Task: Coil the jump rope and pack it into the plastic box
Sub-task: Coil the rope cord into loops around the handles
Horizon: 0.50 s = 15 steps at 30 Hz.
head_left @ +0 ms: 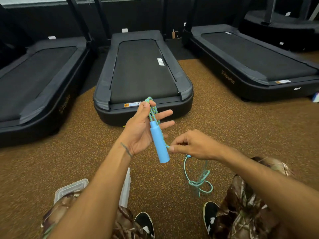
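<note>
The jump rope has a light blue handle and a blue-green braided cord. My left hand is raised palm up, thumb pinching a loop of cord near the top, with the handle hanging across the palm. My right hand pinches the cord just beside the handle's lower half. The rest of the cord hangs from my right hand and lies in a loose tangle on the floor. The clear plastic box lies on the floor at lower left, partly hidden behind my left forearm and knee.
Three black treadmills stand ahead, the middle treadmill directly behind my hands. The floor is brown speckled rubber. My knees in camouflage trousers and black shoes fill the bottom of the view.
</note>
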Available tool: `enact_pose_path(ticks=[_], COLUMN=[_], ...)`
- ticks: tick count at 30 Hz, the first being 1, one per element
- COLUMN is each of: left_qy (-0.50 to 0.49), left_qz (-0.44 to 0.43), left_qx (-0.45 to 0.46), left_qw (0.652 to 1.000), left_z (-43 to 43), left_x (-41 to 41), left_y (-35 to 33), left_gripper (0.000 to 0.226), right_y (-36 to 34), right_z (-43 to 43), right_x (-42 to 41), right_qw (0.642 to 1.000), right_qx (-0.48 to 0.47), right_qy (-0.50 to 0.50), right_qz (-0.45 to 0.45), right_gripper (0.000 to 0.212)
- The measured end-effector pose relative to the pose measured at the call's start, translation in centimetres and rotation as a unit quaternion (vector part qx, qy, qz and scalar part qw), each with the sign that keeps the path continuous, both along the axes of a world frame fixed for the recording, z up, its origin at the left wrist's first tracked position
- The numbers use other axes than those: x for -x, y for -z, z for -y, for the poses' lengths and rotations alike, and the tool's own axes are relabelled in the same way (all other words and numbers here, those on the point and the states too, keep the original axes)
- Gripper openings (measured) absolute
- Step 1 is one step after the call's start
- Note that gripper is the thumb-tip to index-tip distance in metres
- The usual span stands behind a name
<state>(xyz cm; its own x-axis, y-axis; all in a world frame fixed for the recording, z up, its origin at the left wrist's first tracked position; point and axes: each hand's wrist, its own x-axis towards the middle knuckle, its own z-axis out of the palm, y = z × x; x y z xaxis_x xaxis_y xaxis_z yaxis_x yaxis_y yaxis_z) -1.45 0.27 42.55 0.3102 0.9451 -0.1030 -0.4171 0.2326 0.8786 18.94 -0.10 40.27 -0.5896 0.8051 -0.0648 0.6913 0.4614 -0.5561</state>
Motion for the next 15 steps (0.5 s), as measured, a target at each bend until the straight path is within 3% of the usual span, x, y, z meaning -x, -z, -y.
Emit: enact_pose_path(ticks=[5,9,15], left_qy=[0.024,0.033,0.073], left_qz=[-0.032,-0.073,-0.115], left_qx=[0.023,0.023,0.031], left_qw=[0.999,0.996,0.990], left_z=[0.2,0.7,1.6], left_x=[-0.4,-0.8,-1.6], left_y=[1.0,1.3,1.5], left_gripper=[0.025,0.024,0.028], right_y=[-2.2,-3.2,-3.9], right_z=[-0.2,-0.3,-1.1], right_x=[0.6,0.8,0.9], right_qw=[0.998,0.997,0.992], right_qx=[-0.036,0.047,-0.001], right_qy=[-0.028,-0.054,-0.031], right_qz=[0.046,-0.018,-0.121], right_gripper=[0.031,0.020,0.019])
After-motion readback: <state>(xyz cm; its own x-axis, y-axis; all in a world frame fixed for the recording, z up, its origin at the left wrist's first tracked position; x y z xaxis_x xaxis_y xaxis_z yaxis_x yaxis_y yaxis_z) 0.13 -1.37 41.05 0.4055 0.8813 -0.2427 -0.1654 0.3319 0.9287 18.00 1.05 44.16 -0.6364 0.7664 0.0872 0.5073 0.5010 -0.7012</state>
